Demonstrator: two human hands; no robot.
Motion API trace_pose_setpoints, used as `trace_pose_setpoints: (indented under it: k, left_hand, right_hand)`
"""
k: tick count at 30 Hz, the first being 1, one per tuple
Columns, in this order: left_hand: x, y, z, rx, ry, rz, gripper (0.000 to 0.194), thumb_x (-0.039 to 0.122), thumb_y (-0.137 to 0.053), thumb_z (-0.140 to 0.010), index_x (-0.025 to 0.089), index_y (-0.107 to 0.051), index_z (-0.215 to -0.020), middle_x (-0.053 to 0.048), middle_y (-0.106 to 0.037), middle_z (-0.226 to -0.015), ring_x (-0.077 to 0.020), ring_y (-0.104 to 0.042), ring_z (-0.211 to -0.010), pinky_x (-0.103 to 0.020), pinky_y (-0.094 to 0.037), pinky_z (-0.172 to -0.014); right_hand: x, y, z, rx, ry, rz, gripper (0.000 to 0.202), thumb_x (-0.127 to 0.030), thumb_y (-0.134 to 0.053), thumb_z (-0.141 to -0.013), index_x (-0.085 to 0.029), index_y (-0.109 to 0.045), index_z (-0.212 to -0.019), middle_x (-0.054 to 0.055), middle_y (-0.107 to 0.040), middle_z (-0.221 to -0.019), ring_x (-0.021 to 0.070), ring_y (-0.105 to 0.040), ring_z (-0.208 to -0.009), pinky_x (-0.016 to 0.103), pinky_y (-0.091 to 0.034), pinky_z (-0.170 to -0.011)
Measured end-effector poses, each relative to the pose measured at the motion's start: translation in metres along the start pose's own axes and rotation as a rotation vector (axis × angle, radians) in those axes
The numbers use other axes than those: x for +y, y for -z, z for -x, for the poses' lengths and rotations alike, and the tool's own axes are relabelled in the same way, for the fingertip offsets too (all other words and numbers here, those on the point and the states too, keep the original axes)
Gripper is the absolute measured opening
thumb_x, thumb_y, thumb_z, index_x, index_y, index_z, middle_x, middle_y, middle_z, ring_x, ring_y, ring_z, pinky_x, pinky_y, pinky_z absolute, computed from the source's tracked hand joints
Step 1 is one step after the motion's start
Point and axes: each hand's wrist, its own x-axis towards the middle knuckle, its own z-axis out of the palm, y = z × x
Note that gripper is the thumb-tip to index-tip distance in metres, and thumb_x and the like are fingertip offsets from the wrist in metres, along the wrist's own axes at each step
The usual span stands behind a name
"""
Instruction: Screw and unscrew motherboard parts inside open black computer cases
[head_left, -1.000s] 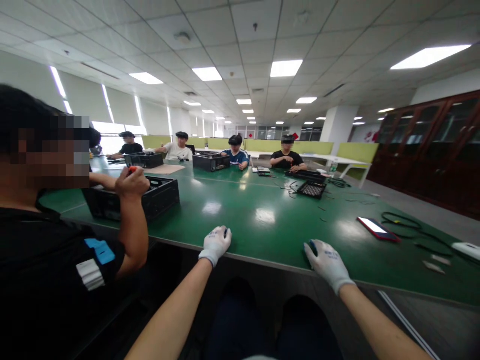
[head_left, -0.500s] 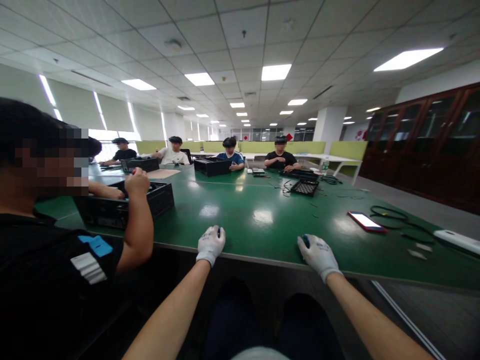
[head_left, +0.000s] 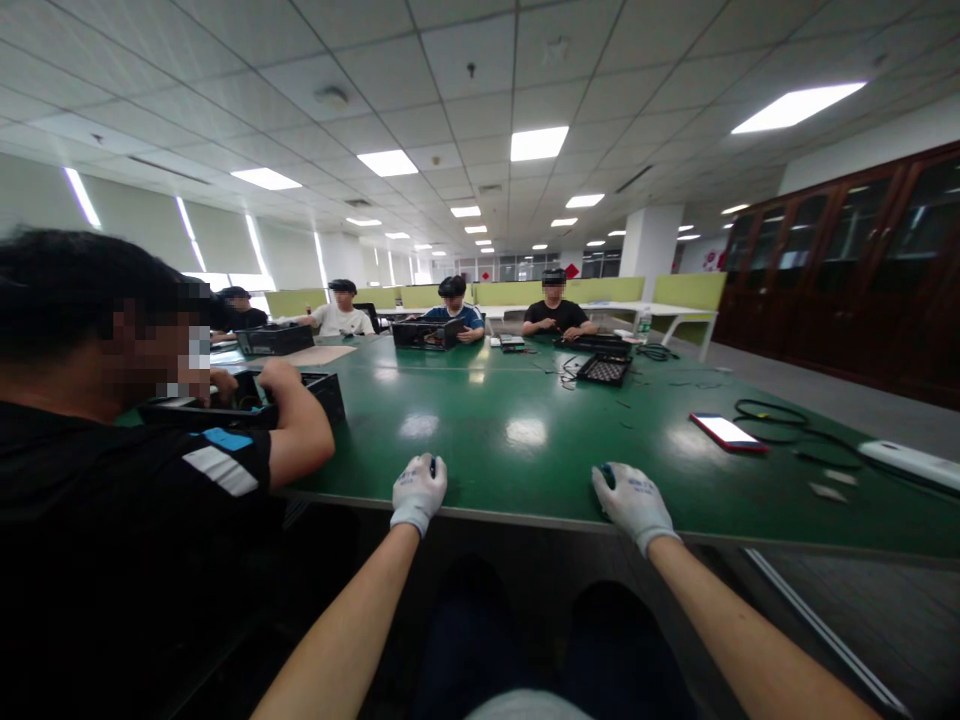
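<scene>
My left hand [head_left: 418,492], in a white work glove with a blue palm side, rests at the near edge of the green table [head_left: 480,440]. Its fingers curl loosely, with a gap beside the thumb, and I see nothing in it. Farther right, my right hand [head_left: 634,502] wears a matching glove and lies at the same edge. Thumb and forefinger are apart there, and no held thing shows. The undersides of both hands are hidden. Nearest to the right hand is a red-edged phone [head_left: 727,432] with a bright white screen.
At left a co-worker in black [head_left: 135,480] leans over an open black computer case [head_left: 322,398]. More people sit across the table around another case [head_left: 427,333]. A black cable [head_left: 780,412], a white power strip [head_left: 911,465] and a black perforated panel [head_left: 604,368] lie toward the right.
My hands keep their places and posture. The co-worker at left has leaned forward and lowered a raised hand to the case. Across the table, the middle case has been turned.
</scene>
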Motion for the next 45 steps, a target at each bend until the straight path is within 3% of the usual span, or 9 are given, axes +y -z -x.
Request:
trace_pose_setpoints:
  k: [13, 45]
  left_hand:
    - [0.002, 0.007, 0.009, 0.002, 0.007, 0.011, 0.032, 0.045, -0.043, -0.102, 0.024, -0.064, -0.092, -0.005, -0.071, -0.098, -0.0210, -0.068, -0.089, -0.031, -0.042, -0.073]
    - [0.017, -0.002, 0.007, -0.027, 0.016, -0.004, 0.031, 0.045, -0.045, -0.102, 0.023, -0.065, -0.094, -0.006, -0.072, -0.100, -0.0208, -0.067, -0.092, -0.030, -0.042, -0.075]
  right_hand:
    - [0.001, 0.005, 0.009, 0.003, 0.012, 0.011, 0.056, -0.056, -0.037, -0.101, -0.013, -0.071, -0.115, 0.017, -0.073, -0.116, 0.0304, -0.065, -0.110, 0.039, -0.045, -0.097]
    - [0.015, 0.003, 0.000, -0.011, 0.016, -0.001, 0.053, -0.056, -0.037, -0.101, -0.016, -0.070, -0.110, 0.016, -0.074, -0.111, 0.0293, -0.066, -0.106, 0.037, -0.046, -0.093]
